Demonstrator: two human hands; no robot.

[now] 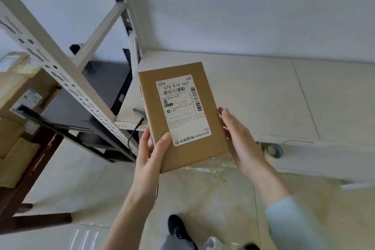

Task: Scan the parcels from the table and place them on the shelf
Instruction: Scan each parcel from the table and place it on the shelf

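Observation:
I hold a flat brown cardboard parcel in front of me, its white shipping label with barcodes facing up. My left hand grips the near left corner, thumb on top beside the label. My right hand lies along the parcel's right edge with its fingers straight, touching it. The metal shelf rack with perforated pale uprights and a dark shelf board stands to the left of the parcel.
Several cardboard boxes are stacked at the far left on a brown wooden table. A low white platform runs along the wall behind the parcel. A dark cable hangs at its edge. A tape roll lies below it.

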